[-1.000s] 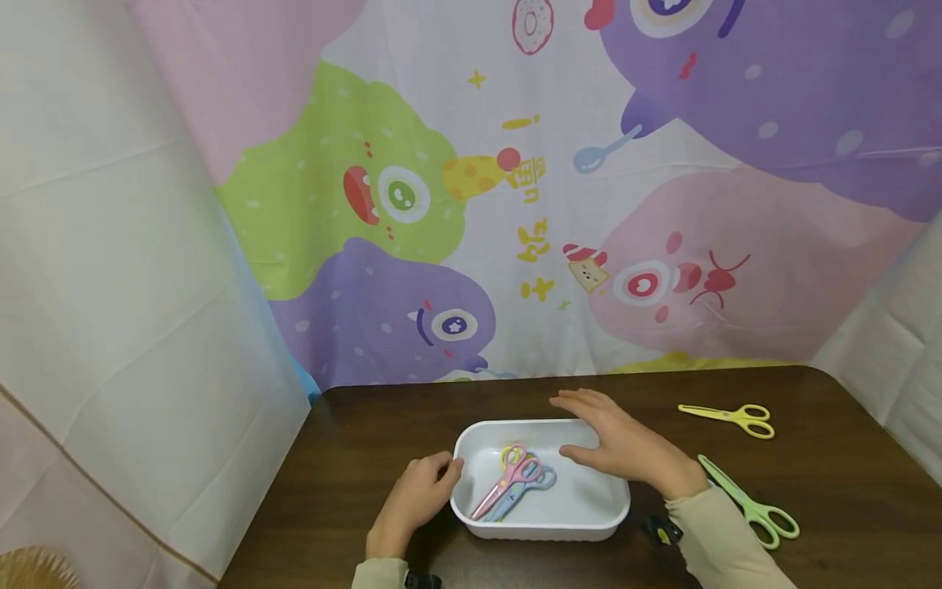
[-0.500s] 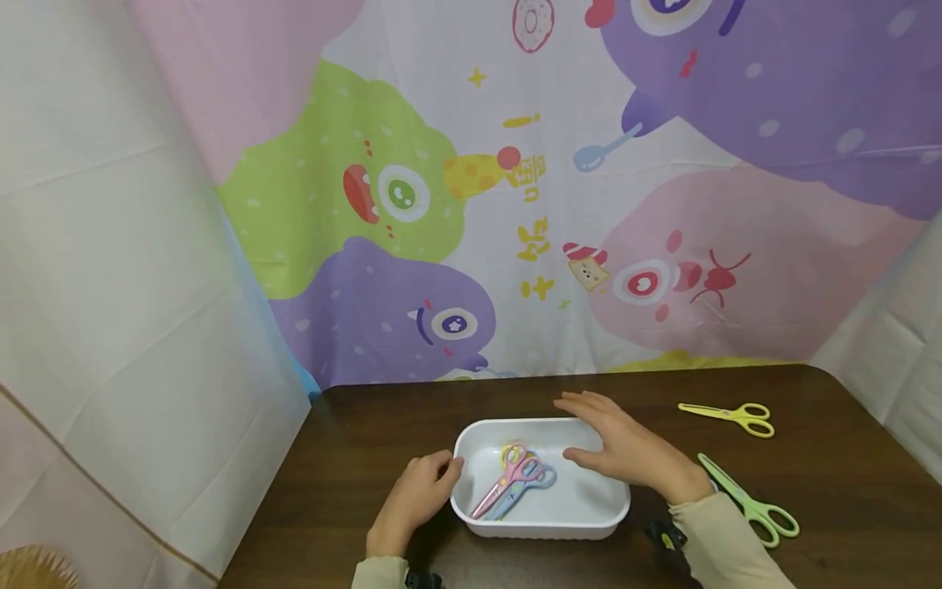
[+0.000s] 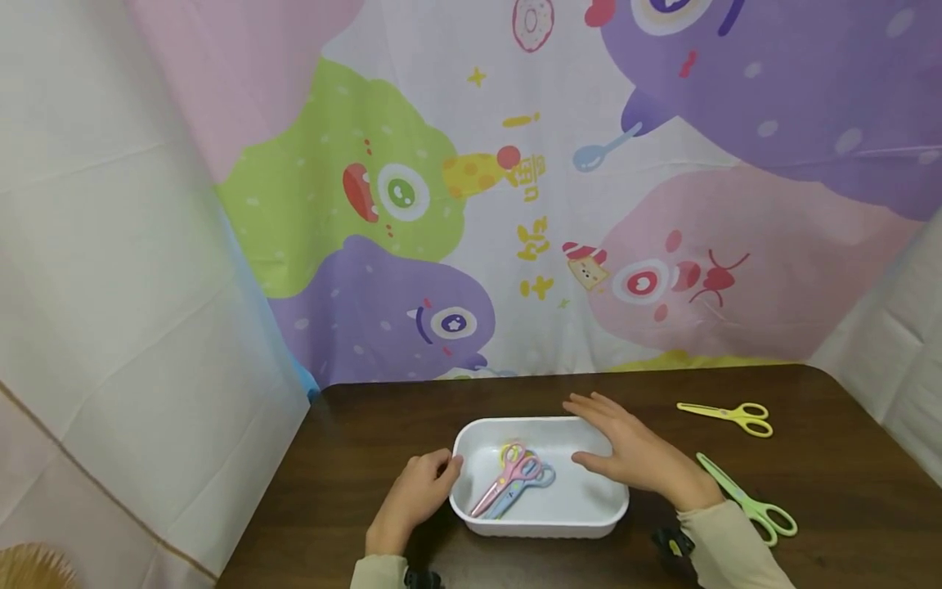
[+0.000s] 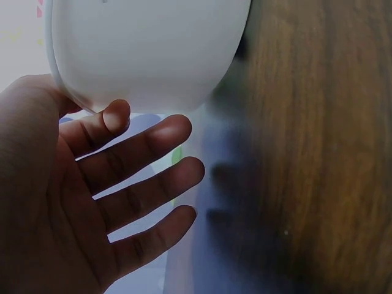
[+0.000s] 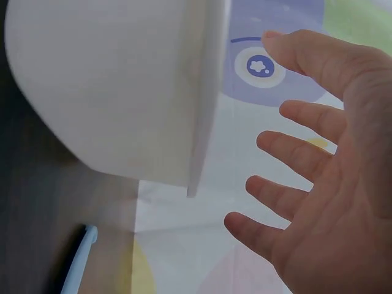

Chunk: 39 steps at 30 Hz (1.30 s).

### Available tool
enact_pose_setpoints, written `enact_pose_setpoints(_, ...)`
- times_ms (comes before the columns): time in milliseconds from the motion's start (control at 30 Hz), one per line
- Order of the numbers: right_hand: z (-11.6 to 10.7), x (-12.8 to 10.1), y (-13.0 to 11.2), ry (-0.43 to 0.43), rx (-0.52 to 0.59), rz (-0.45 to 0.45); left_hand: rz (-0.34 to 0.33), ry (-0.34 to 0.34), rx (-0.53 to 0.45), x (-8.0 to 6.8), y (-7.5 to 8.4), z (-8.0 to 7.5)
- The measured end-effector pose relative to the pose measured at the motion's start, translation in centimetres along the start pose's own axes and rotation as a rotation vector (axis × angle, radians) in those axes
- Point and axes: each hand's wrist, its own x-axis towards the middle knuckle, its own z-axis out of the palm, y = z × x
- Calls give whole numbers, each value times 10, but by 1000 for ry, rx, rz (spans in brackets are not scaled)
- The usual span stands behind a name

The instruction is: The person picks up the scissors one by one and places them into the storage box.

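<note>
A white rectangular tray (image 3: 545,530) stands on the table. Inside, toward its left, lie pink scissors (image 3: 508,481) and blue scissors (image 3: 521,489), overlapping, with a yellow scissor handle (image 3: 504,451) partly hidden beneath. My left hand (image 3: 417,494) holds the tray's left rim between thumb and index finger; the left wrist view shows its other fingers spread beside the outer wall. Over the tray's right end my right hand (image 3: 634,451) hovers with fingers extended and apart, holding nothing. In the right wrist view that hand (image 5: 324,159) is clear of the tray wall (image 5: 110,86).
Yellow scissors (image 3: 728,415) lie at the back right of the dark wooden table (image 3: 331,474). Green scissors (image 3: 751,501) rest nearer, beside the right sleeve (image 3: 736,544). A slim light-blue tip (image 5: 78,260) shows in the right wrist view. A patterned curtain (image 3: 412,123) hangs behind.
My right hand has shifted slightly to the right over the tray's end. The left hand, the tray and the scissors have stayed practically in place.
</note>
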Motion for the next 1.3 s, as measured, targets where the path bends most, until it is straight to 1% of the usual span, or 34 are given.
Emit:
enact_pose_setpoints(167,-2,-4,5,21,-14,-6,5,-9,5,5,4,3)
enact_pose_setpoints(267,-2,-5,6,31,-11,-18,11,-2,10,6,6,3)
enact_pose_setpoints(433,1,-8,7,13,8,15,-2,-8,22,3,5,2)
enact_pose_setpoints(567,1,-11,7,14,1,38,-8,-20,67,4,7,0)
enact_pose_setpoints(700,1,-13,8,32,-10,33,-14,-31,109,5,10,-3)
enact_pose_setpoints(867,0,-15,9,32,-19,25,-28,-27,119,4,9,-4)
enact_pose_setpoints(967,-1,-17,11,21,-27,36,-34,-23,125,3,9,-4)
enact_pose_setpoints(1133,-3,-24,16,13,-54,45,-23,-15,117,1,9,-1)
enact_pose_setpoints(1300,-4,-33,22,19,-58,26,-28,-12,120,-1,9,2)
